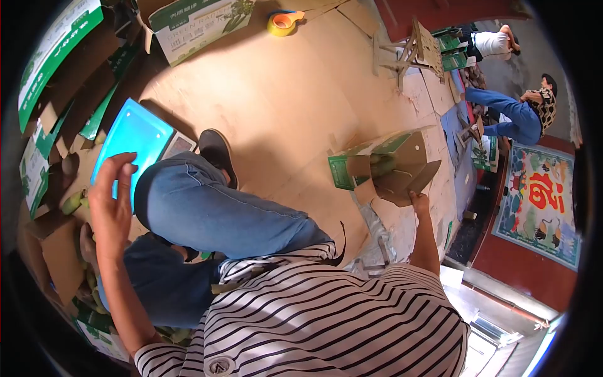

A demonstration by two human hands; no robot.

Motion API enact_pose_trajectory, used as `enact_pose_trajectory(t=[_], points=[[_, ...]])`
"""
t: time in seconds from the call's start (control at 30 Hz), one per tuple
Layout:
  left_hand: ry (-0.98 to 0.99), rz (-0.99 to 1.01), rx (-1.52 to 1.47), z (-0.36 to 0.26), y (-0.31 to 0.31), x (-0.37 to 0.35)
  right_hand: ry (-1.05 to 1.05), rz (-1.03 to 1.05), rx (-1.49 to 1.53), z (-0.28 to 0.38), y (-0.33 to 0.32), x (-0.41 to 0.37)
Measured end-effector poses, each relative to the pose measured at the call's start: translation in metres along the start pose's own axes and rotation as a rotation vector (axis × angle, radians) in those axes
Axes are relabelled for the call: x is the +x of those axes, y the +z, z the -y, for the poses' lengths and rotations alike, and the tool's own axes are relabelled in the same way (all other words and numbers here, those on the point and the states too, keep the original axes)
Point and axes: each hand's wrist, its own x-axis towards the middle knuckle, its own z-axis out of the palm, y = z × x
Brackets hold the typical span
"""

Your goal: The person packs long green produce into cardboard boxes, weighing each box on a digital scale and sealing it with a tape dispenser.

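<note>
On the right side, my right hand (419, 204) grips a flap of an open cardboard box (361, 160) with a green printed end. Something green, partly shaded, lies inside that box. My left hand (110, 201) is raised at the left, fingers apart and slightly bent, with nothing in them. Beyond its fingertips is a bright blue tray (139, 135) on what looks like a scale with a display panel (179, 146). Whether the fingers touch the tray is unclear.
Green-and-white cartons (59, 69) and green radishes (74, 202) crowd the left edge. Another carton (201, 31) and an orange tape roll (282, 24) lie at the top. A wooden stool (422, 50) stands upper right, near two other people (531, 113). My bent leg (226, 207) spans the middle left.
</note>
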Motion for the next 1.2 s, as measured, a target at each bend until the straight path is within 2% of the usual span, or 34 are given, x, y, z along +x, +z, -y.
enact_pose_trajectory(t=[0.07, 0.13, 0.17, 0.27, 0.37, 0.4, 0.43, 0.47, 0.5, 0.57, 0.6, 0.63, 0.67, 0.7, 0.77, 0.8, 0.83, 0.87, 0.93, 1.0, 1.07, 1.17, 1.2], points=[[-0.067, -0.032, -0.072, 0.021, -0.005, 0.001, 0.081, 0.043, 0.025, -0.018, 0.002, -0.001], [-0.138, -0.060, -0.274, 0.048, -0.011, 0.002, 0.187, 0.066, -0.004, -0.023, 0.001, -0.004], [-0.159, -0.080, -0.279, 0.059, -0.015, 0.001, 0.156, 0.065, -0.101, -0.022, -0.003, -0.006], [-0.205, -0.110, -0.291, 0.072, -0.016, -0.006, 0.256, 0.050, -0.300, -0.029, -0.003, 0.007], [-0.218, -0.124, -0.233, 0.070, -0.015, -0.009, 0.153, 0.066, -0.494, -0.048, -0.003, 0.035], [-0.212, -0.118, -0.177, 0.074, -0.014, -0.010, 0.046, 0.154, -0.515, -0.022, -0.025, 0.039], [-0.193, -0.125, -0.163, 0.070, -0.012, -0.009, 0.108, 0.062, -0.615, 0.001, -0.035, 0.052], [-0.174, -0.131, -0.153, 0.064, -0.011, -0.007, 0.279, -0.132, -0.542, 0.036, -0.059, 0.047], [-0.192, -0.119, -0.103, 0.058, -0.012, -0.006, 0.138, -0.292, -0.510, 0.074, -0.068, 0.054], [-0.169, -0.106, -0.012, 0.046, -0.013, -0.003, -0.305, -0.398, -0.235, 0.183, -0.089, 0.052], [-0.223, -0.094, -0.005, 0.040, -0.013, -0.002, -0.647, -0.419, -0.126, 0.219, -0.080, 0.074], [-0.165, -0.114, 0.025, 0.044, -0.011, -0.003, -0.864, -0.439, -0.094, 0.280, -0.074, 0.073], [-0.108, -0.130, 0.056, 0.048, -0.008, -0.003, -0.908, -0.326, -0.056, 0.357, -0.073, 0.055], [-0.137, -0.116, 0.046, 0.046, -0.009, -0.004, -0.987, -0.338, -0.068, 0.432, -0.069, 0.023], [-0.140, -0.095, 0.087, 0.043, -0.013, -0.005, -1.172, -0.228, -0.033, 0.556, -0.056, -0.015], [-0.129, -0.086, 0.112, 0.045, -0.014, -0.006, -1.400, -0.366, -0.006, 0.605, -0.041, -0.014], [-0.120, -0.097, 0.122, 0.045, -0.014, -0.007, -1.418, -0.343, -0.012, 0.653, -0.035, -0.020], [-0.111, -0.103, 0.134, 0.046, -0.014, -0.009, -1.511, -0.447, 0.009, 0.697, -0.026, -0.017], [-0.104, -0.110, 0.148, 0.046, -0.016, -0.011, -1.483, -0.565, -0.036, 0.768, -0.023, -0.024], [-0.117, -0.118, 0.158, 0.045, -0.019, -0.013, -1.372, -0.551, -0.082, 0.815, -0.022, -0.032], [-0.104, -0.090, 0.192, 0.046, -0.023, -0.013, -1.339, -0.557, -0.073, 0.838, -0.010, -0.024], [-0.089, -0.082, 0.193, 0.046, -0.026, -0.014, -1.272, -0.453, -0.389, 0.842, -0.006, -0.005], [-0.083, -0.094, 0.192, 0.047, -0.024, -0.015, -1.368, -0.531, -0.371, 0.830, -0.001, 0.001]])
